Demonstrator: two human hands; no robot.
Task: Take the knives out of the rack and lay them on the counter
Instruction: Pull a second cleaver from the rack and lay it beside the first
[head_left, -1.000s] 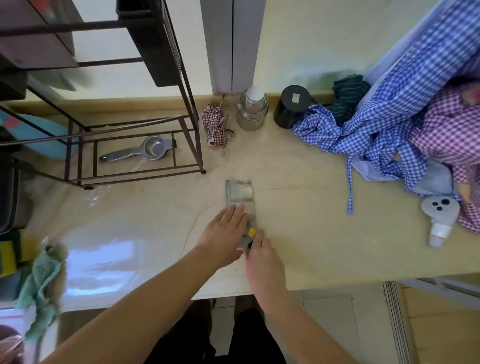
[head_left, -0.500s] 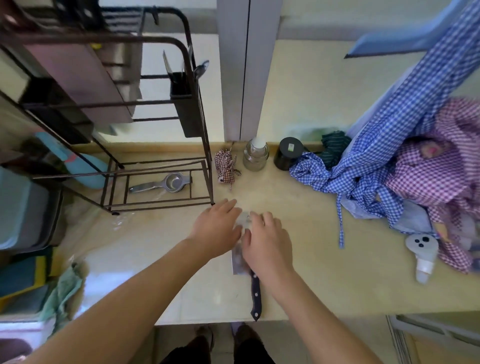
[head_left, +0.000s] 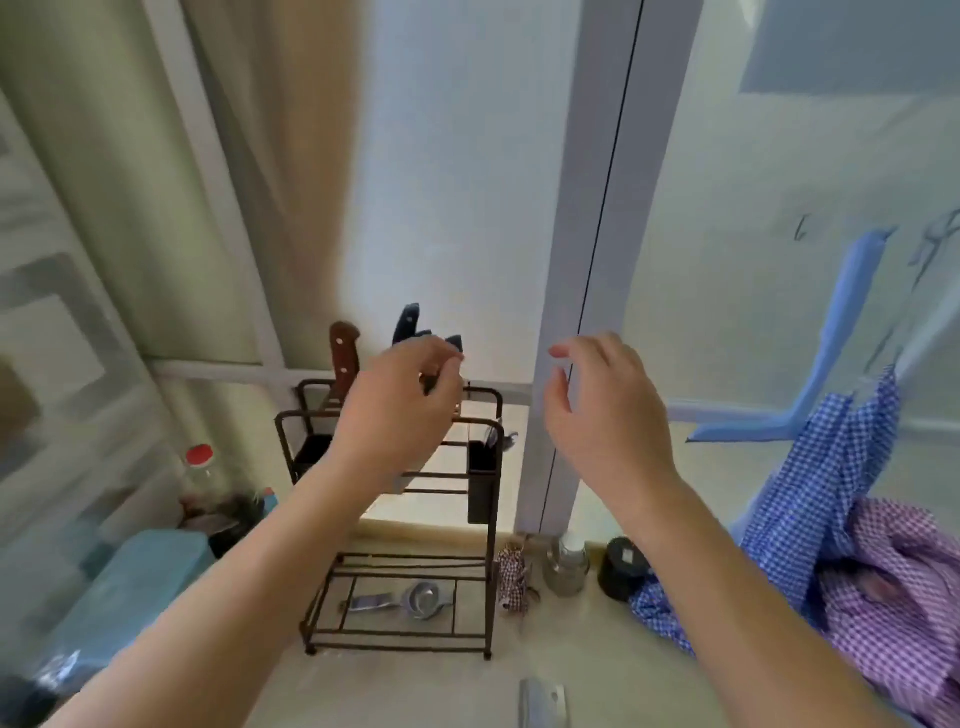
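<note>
A black wire rack (head_left: 491, 525) stands at the back of the counter (head_left: 597, 670). From its top stick a brown-handled knife (head_left: 343, 358) and dark blue-handled knives (head_left: 408, 322). My left hand (head_left: 395, 410) is raised at those handles, its fingers curled around a dark handle (head_left: 430, 383); blur hides whether it grips. To the right of the rack, my right hand (head_left: 608, 415) hangs in the air with fingers apart and nothing in it. A cleaver blade (head_left: 540, 701) lies flat on the counter at the bottom edge, its handle out of frame.
The rack's bottom shelf holds a metal squeezer (head_left: 400, 603), and a black cup (head_left: 480, 483) hangs on its right side. A checked pouch (head_left: 511, 577), glass jar (head_left: 566, 566) and black jar (head_left: 621, 569) line the wall. Checked shirts (head_left: 841, 519) pile up at right, a teal box (head_left: 135, 577) at left.
Both hands left the cleaver lying on the counter and rose to the top of the rack. The view tipped upward, and the left hand now reaches the knife handles.
</note>
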